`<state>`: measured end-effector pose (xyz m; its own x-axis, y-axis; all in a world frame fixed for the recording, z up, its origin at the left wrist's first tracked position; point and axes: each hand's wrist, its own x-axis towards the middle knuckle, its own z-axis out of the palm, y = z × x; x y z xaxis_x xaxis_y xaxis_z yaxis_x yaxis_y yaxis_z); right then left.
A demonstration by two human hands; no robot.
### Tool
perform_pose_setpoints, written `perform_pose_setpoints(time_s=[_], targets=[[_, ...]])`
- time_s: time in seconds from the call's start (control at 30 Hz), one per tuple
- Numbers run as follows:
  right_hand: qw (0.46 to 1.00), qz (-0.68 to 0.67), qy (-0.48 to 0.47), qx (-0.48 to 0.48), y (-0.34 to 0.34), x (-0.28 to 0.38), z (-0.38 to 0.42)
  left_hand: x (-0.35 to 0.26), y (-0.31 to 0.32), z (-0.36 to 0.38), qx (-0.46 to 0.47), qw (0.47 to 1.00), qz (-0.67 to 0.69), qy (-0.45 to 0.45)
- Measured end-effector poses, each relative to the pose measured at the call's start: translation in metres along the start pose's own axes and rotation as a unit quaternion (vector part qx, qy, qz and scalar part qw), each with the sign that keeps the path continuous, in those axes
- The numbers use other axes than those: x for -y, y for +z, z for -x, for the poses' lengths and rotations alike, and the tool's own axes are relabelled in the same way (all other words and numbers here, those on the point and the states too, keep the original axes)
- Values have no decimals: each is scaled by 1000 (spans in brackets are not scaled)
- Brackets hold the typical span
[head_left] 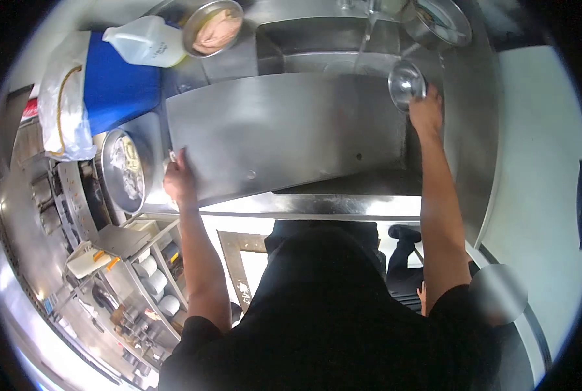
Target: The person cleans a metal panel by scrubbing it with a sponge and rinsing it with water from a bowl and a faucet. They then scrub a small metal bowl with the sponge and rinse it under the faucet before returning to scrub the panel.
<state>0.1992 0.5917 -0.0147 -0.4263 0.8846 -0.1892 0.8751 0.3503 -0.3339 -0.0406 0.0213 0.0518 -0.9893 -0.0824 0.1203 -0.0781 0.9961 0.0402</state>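
1. The left hand grips the near left edge of a large steel sheet, fingers closed on it.
2. The sheet lies tilted across the sink, spanning between both hands.
3. The right hand clasps a small steel bowl at the sheet's far right corner.
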Motion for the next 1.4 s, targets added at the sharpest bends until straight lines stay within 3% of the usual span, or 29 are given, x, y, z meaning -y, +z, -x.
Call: perform_pose_setpoints(time_s=[0.23, 0.43, 0.7, 0.8, 0.93, 1.17, 1.3, 1.37, 1.4], targets=[[964, -220, 144, 45, -16, -18, 28, -15, -17, 9, -11, 998, 62, 15], [935, -260, 179, 159, -28, -53, 23, 9, -20, -4, -17, 999, 31, 5], [891, -375, 184, 176, -21, -68, 17, 68, -26, -22, -10, 997, -69, -39], [882, -401, 191, 157, -15, -82, 8, 65, -37, -22, -12, 995, -42, -95], [875, -425, 185, 143, -15, -84, -2, 74, -40, -23, -31, 997, -36, -60], [920, -375, 104, 50, -35, -41, 5, 70, -44, -28, -40, 999, -27, -13], [994, -101, 32, -4, -28, -39, 1, 67, -47, -30, -34, 998, -42, -17], [993, 74, -51, -79, -11, -38, 6, 70, -45, -32, -34, 998, -48, -17], [994, 77, -41, -58, 0, -41, 7, 71, -44, -33, -35, 998, -51, -18]])
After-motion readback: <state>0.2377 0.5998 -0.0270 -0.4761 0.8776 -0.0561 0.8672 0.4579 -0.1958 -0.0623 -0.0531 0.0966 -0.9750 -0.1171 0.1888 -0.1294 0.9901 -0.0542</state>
